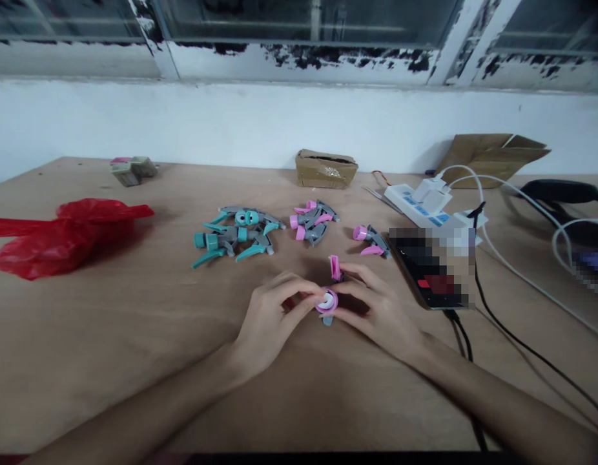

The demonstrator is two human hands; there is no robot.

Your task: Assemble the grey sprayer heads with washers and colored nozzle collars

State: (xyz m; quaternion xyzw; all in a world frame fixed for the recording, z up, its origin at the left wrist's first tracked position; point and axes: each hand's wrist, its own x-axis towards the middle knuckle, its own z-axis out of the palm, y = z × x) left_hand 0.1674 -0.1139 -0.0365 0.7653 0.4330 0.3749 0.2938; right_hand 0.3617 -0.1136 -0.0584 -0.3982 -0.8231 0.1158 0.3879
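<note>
Between my two hands, above the table, is a pink and grey trigger spray head (328, 318), its round pink collar facing me. A white round insert (327, 301) shows inside the collar. My right hand (376, 303) has its fingers closed around the spray head from the right. From the left, the thumb and forefinger of my left hand (279, 303) pinch at the white insert. Beyond lie several pink and grey spray heads (309, 223), with another single pink one (371, 241) to their right. Several teal and grey spray heads (231, 236) are piled further left.
A red plastic bag (76, 232) lies at the left. Along the back stand a small cardboard box (327, 171) and a larger folded cardboard piece (487, 158). On the right are a phone (420, 271), a white power strip (410, 201) and loose cables (536, 287).
</note>
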